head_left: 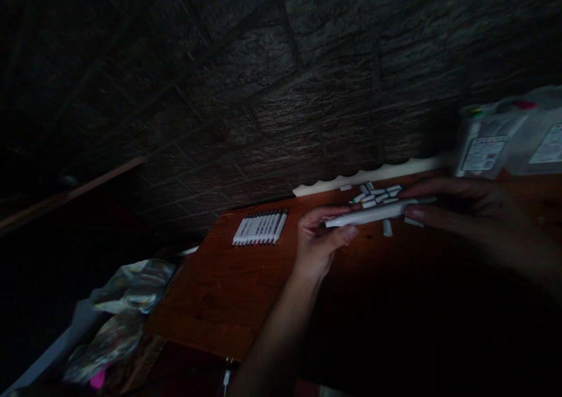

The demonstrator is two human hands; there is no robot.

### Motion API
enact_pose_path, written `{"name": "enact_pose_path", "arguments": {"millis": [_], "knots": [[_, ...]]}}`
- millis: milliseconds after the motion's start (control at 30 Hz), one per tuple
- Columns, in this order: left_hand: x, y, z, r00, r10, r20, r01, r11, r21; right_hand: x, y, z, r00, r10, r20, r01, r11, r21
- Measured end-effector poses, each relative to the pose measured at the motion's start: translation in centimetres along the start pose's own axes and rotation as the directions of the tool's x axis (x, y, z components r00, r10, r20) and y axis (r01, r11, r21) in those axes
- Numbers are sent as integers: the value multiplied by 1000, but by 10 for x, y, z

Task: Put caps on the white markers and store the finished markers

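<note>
Rising from below, my bare left forearm [285,321] slants up and to the right to my left hand [319,242], which is bent in around a white marker [373,214]. Its thumb lies on the near side and the fingers curl behind, so I pinch the marker close to its left end. My right forearm [527,245] comes in from the right, dim and a little blurred; my right hand [465,204] points leftward, thumb below and fingers above, pinching the other end. Between the two hands the marker hangs above the desk [219,286], nearly level, its right end slightly higher.

Left of my left hand, a row of white markers [259,228] lies side by side on the desk. Just past the held marker, between my hands, I see a loose heap of short white pieces [381,198], some with coloured ends; it is too dark to tell whether they are caps. Behind the heap a pale wavy-edged strip [327,185] runs along the foot of the wall [263,92]. Beyond my right hand stand clear plastic containers [483,153] with labels, and well left of my left hand, past the desk's edge, are crumpled plastic bags [132,294].
</note>
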State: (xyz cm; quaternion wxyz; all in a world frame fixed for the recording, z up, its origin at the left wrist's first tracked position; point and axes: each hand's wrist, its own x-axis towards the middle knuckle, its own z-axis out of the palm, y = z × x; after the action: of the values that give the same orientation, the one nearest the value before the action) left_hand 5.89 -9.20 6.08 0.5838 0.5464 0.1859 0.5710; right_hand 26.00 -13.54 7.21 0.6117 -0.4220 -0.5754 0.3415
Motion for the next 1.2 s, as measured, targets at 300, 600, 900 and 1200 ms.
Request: {"name": "enact_pose_path", "arguments": {"millis": [300, 600, 900, 1200], "knots": [[7, 0, -4, 999, -18, -39, 18, 1000, 9, 1, -1, 3, 969, 62, 241, -49, 997, -58], [14, -18, -9, 997, -70, -43, 79, 956, 282, 16, 13, -17, 929, 133, 344, -124, 991, -48], [14, -50, -16, 960, 27, 280, -265, 420, 868, 33, 37, -32, 980, 196, -22, -184, 950, 251], [15, -60, -9, 782, -176, 598, -576, 162, 801, 30, 31, -30, 970, 213, 116, -241, 889, 388]]}}
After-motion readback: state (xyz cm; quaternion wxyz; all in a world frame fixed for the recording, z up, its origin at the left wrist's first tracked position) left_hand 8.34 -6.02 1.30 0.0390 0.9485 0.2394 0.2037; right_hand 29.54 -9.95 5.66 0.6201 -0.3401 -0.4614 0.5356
